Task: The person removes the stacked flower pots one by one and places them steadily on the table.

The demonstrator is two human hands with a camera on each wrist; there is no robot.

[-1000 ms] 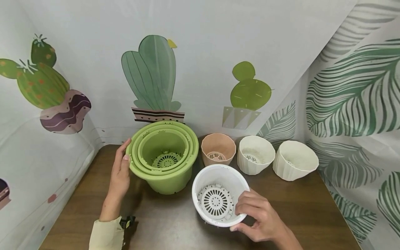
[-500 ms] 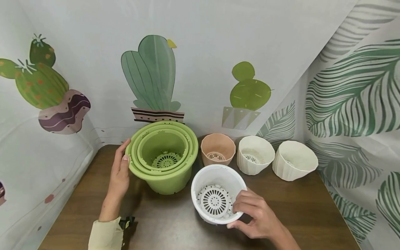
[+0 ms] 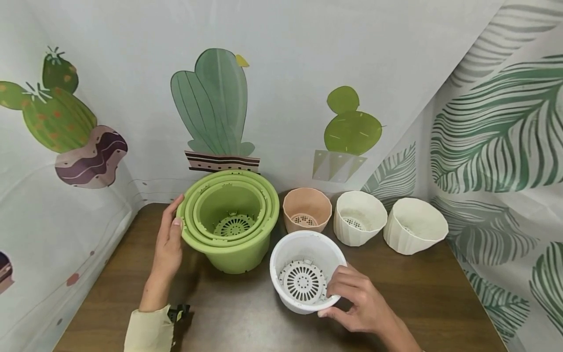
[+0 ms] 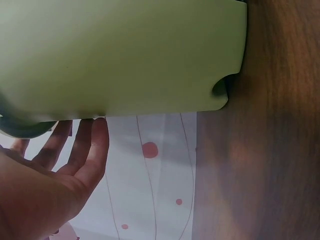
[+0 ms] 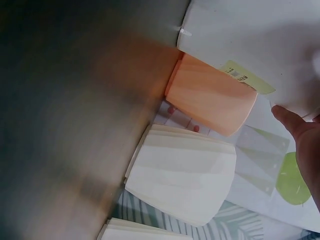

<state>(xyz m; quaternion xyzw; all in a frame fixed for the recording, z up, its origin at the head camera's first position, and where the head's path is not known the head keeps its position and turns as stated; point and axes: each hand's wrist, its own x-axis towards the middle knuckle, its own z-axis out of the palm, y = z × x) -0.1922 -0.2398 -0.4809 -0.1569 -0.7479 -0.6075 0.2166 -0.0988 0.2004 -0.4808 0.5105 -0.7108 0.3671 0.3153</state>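
My left hand (image 3: 167,249) rests its fairly straight fingers against the left side of the green flower pots (image 3: 239,258), which are nested inside one another and stand at the back left. In the left wrist view, fingertips touch the outer green wall (image 4: 125,60) below its rim. With fingers inside and thumb outside, my right hand (image 3: 362,299) pinches the near right rim of a white flower pot (image 3: 303,282) with a slotted base. A yellow label (image 5: 247,76) shows on that pot in the right wrist view. Whether its base touches the table cannot be told.
To the right of the green pots, a row holds a peach ribbed pot (image 3: 308,208), a cream pot (image 3: 358,220) and another cream pot (image 3: 415,227). Behind them hangs a cactus-printed cloth (image 3: 286,73). Everything stands on a brown wooden table (image 3: 237,318).
The white pot and my right hand have shifted slightly left, and the pot looks a little smaller, as if lowered. My left hand and the green pots are nearly unchanged.
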